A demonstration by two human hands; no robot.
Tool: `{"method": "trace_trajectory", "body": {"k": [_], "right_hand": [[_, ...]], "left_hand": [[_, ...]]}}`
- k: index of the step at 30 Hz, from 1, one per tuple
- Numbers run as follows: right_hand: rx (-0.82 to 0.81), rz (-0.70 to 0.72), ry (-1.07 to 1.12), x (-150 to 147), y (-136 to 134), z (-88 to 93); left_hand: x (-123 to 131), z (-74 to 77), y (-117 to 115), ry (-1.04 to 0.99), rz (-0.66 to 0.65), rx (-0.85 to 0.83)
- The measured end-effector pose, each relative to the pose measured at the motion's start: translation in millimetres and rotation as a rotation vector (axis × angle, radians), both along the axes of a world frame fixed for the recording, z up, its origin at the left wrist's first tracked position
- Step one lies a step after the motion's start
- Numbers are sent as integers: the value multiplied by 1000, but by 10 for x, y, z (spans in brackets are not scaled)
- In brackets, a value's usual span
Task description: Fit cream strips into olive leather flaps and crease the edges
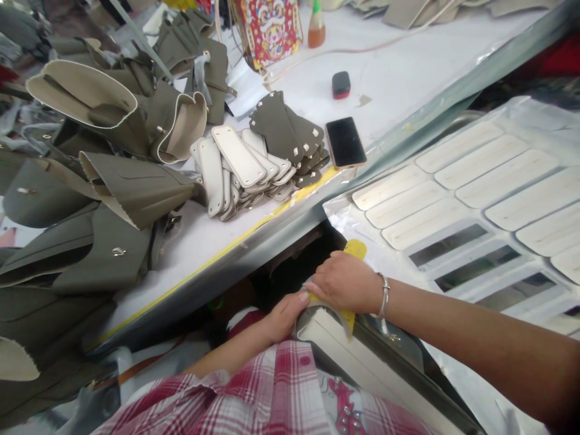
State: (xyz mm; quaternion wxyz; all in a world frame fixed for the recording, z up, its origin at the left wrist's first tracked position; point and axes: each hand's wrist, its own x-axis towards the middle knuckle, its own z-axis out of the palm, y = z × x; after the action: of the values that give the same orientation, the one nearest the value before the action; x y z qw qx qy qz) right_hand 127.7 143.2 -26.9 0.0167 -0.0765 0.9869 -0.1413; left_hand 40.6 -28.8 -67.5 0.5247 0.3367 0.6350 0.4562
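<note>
Close to my body, my right hand (347, 283) is closed around a flat yellow strip (356, 248), whose ends stick out above and below the fist. The strip lies against the end of an olive bag (394, 344) with a cream-coloured side (344, 347). Beside it, my left hand (287, 314) grips the bag's near end, thumb on top and touching the right hand's fingers. The fingertips of my left hand are hidden. A small metal fitting (395, 339) shows on the bag's olive face.
On the left, the white table (181, 269) bears several olive bags (140, 181), a pile of cream strips (238, 157), dark strips (285, 130) and a phone (345, 142). Cream panels (480, 163) lie in rows on the right-hand surface. A dark gap (294, 266) separates the two surfaces.
</note>
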Motion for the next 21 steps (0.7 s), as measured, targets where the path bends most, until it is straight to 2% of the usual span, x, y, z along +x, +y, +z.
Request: {"method": "trace_trajectory", "body": {"k": [6, 11, 21], "right_hand": [[-12, -122, -49, 89, -65, 33], [-4, -279, -45, 192, -166, 41], [-18, -479, 39, 376, -319, -10]], "left_hand": [[-15, -35, 16, 1, -12, -11], [-30, -44, 53, 57, -4, -35], [-58, -67, 159, 54, -113, -12]]}}
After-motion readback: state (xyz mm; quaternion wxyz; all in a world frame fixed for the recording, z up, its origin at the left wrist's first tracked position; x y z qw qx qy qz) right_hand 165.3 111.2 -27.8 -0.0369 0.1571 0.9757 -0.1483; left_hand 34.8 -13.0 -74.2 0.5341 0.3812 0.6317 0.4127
